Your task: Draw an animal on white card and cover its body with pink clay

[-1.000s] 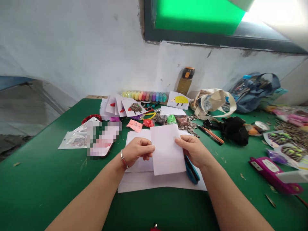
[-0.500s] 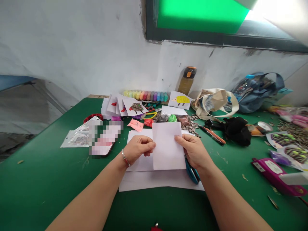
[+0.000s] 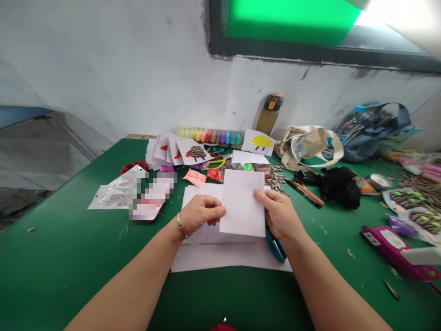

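A blank white sheet of paper (image 3: 243, 204) is held up between my two hands over the table. My left hand (image 3: 205, 214), with a bracelet at the wrist, pinches its left edge between thumb and bent fingers. On the right edge, my right hand (image 3: 279, 214) grips it with the thumb in front and the fingers behind. Below lie larger white sheets (image 3: 220, 257) in a stack. A teal stapler-like tool (image 3: 275, 246) rests on them beside my right hand, partly covered by it and the paper.
Hedgehog pictures (image 3: 196, 152) and a row of coloured clay packs (image 3: 210, 136) sit at the back. A bottle (image 3: 269, 115) stands by the wall. To the right are pens (image 3: 306, 193), a black cloth (image 3: 341, 187), bags (image 3: 310, 147) and a magenta device (image 3: 396, 250). A phone (image 3: 155, 197) lies left.
The held paper has risen slightly and shifted a little to the right. Both hands keep their grip on its edges.
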`<state>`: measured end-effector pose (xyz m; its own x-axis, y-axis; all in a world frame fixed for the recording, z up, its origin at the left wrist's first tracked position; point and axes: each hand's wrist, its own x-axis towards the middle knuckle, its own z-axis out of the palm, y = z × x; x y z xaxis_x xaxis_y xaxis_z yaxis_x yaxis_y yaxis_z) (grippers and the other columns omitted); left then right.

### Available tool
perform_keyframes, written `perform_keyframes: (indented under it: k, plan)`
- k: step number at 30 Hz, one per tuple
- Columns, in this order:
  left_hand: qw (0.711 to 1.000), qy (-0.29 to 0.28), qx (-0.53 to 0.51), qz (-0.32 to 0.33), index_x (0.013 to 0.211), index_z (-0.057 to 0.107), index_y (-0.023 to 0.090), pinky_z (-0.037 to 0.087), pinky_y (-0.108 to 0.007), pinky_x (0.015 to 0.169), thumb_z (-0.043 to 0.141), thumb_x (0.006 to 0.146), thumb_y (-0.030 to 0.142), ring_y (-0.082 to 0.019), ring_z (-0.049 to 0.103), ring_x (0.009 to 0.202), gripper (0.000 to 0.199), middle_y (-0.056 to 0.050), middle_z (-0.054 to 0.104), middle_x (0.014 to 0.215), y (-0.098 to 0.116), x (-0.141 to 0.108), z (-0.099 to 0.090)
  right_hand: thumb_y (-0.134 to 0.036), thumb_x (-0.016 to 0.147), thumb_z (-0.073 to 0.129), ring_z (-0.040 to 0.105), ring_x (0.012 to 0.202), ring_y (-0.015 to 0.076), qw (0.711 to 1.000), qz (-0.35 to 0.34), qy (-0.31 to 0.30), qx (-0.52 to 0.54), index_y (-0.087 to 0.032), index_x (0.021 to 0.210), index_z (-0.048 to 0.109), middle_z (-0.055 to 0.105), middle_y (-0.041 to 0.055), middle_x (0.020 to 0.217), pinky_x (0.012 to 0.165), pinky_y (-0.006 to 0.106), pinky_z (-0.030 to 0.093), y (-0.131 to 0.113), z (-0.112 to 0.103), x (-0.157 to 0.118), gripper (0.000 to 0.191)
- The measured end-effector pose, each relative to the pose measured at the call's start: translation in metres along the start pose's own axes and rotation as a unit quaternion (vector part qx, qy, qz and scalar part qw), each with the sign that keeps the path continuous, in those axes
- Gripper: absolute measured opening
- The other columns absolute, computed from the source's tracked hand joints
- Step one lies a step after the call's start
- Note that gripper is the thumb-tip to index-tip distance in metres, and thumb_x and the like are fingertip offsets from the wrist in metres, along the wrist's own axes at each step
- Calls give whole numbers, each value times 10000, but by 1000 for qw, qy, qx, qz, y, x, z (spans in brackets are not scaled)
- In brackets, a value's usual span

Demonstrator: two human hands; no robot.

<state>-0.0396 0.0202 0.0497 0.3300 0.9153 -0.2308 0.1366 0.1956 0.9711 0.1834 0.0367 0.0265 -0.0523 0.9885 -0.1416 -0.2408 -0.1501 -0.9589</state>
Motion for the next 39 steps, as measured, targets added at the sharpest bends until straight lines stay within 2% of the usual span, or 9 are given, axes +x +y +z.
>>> perform_keyframes:
  k: [6, 10, 18, 29, 39]
  plan:
    - [1000, 1, -9, 10, 584, 589, 146, 375, -210, 497, 705, 735, 414, -88, 491, 486, 329, 20, 553, 512, -2, 1, -1, -535, 616, 794, 524, 505, 158, 1000, 8, -1, -11, -196, 706, 681, 613, 1, 550, 488, 294, 394, 0, -1, 0, 368]
    - [999, 38, -1, 15, 588, 574, 155, 383, -221, 498, 686, 736, 493, -101, 501, 496, 385, 18, 548, 526, -6, 5, 0, -541, 609, 795, 518, 505, 152, 1000, 7, -1, -10, -190, 686, 669, 613, 1, 554, 498, 292, 391, 1, 2, -1, 380]
    - [995, 94, 2, 32, 521, 478, 168, 331, -222, 494, 713, 686, 488, -88, 417, 493, 430, 55, 422, 512, -7, 7, 4, -597, 618, 772, 501, 518, 156, 999, 12, -18, -36, -198, 664, 638, 573, -6, 522, 475, 276, 370, 4, 11, -5, 423]
    - [996, 82, -16, 23, 542, 487, 160, 316, -213, 482, 713, 690, 497, -78, 405, 490, 432, 56, 413, 526, -8, 7, 5, -598, 643, 754, 503, 516, 159, 999, 9, -14, -32, -196, 651, 635, 561, -13, 503, 500, 290, 375, 4, 7, -5, 420]
    - [995, 96, -6, 23, 539, 490, 161, 316, -217, 487, 712, 690, 483, -79, 398, 491, 420, 57, 406, 517, -11, 7, 6, -602, 663, 736, 501, 517, 156, 1000, -1, -8, -25, -197, 667, 647, 582, -2, 536, 485, 281, 366, 3, 9, -4, 415]
